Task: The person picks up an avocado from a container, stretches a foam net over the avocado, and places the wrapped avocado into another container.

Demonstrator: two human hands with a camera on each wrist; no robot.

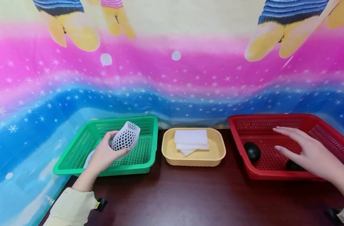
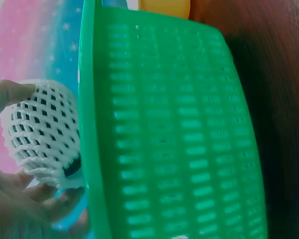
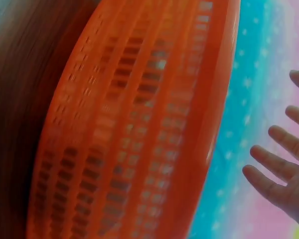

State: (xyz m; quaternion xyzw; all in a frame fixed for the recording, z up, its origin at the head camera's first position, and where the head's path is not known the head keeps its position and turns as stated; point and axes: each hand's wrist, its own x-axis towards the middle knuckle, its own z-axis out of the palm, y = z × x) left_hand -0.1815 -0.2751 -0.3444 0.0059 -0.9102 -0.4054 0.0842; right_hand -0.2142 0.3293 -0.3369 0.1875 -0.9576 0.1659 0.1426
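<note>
Under the left hand point(image 1: 104, 153) lies the green basket point(image 1: 132, 169); at the hand's own left, half hidden by the wrist, a second white net point(image 1: 89, 158) rests in that basket. The left hand's thumb and fingers curl round a netted ball point(image 1: 125, 139), a dark round thing in white mesh, held up over the basket and tilted, with the net's loose end pointing up and away from the palm. To the right of that hand, between the two hands, the yellow tray point(image 1: 194, 162) holds flat spare nets point(image 1: 191, 138). Further right stands the red basket point(image 1: 262, 173), with a bare black ball point(image 1: 252, 152) left of the right hand point(image 1: 313, 153) and another point(image 1: 293, 165) just below it, partly covered. The right hand hangs over that basket, fingers spread and holding nothing.

The step in hand looks like setting down the netted ball; the next move seems to call for lowering it and loosening the left grip, and for the right fingers to close round a bare ball.
</note>
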